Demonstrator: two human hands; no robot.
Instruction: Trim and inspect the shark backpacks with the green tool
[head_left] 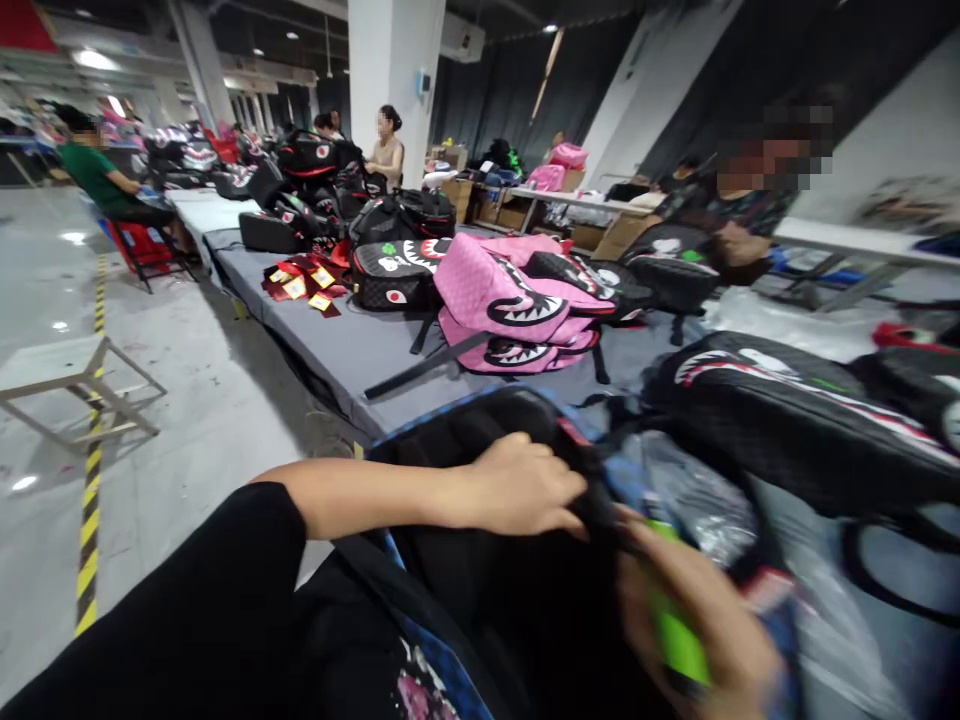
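Red tags (295, 288) with pale labels, too small to read, lie on the grey desk (319, 345). At its near edge, an open backpack (517, 590), cut off below, shows blue checks and black lining. The left hand (529, 487) pinches its black edge; the blurred right hand (724, 610) curls around a lime-green object (681, 635).

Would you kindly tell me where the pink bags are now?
In the head view, the pink bags are stacked near centre on the grey table, beyond the left hand, beside a black bag.
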